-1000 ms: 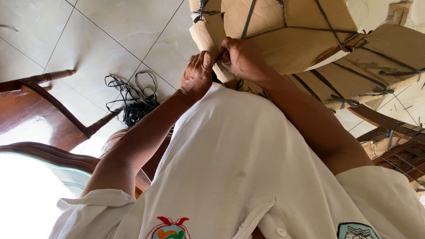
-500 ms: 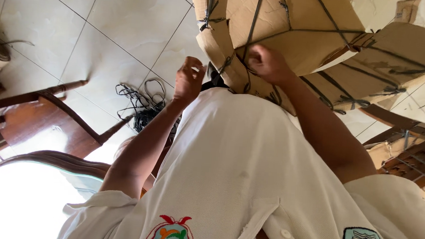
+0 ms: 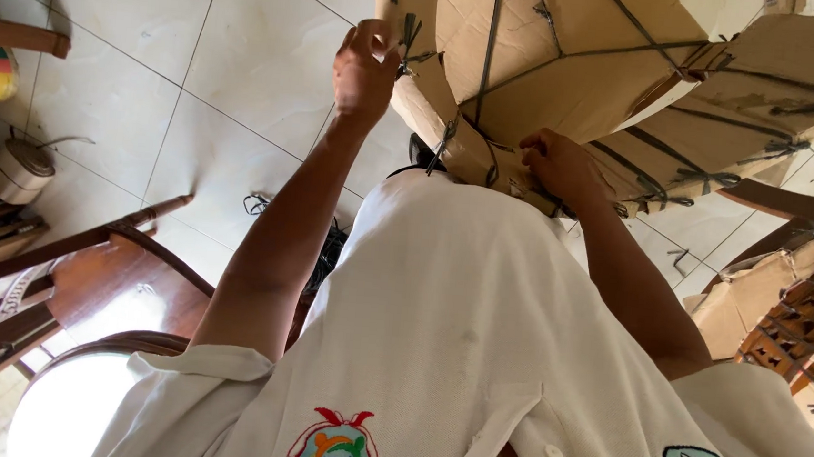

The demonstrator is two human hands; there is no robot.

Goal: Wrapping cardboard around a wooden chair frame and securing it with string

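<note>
Pinching dark strap knot (image 3: 408, 40) at corner of cardboard-wrapped bundle (image 3: 571, 68), left hand (image 3: 365, 63) is closing thumb and fingertips on strap tail; right hand (image 3: 557, 165) is pressing lower cardboard edge, fingers curled, grasp on anything there unclear

Judgement: doing this well is calling for pull along strap line, bundle braced by right hand, cardboard corner kept from tearing

Knot sitting just right of left fingertips, touching; bundle above right hand, against white shirt (image 3: 476, 338)
</note>
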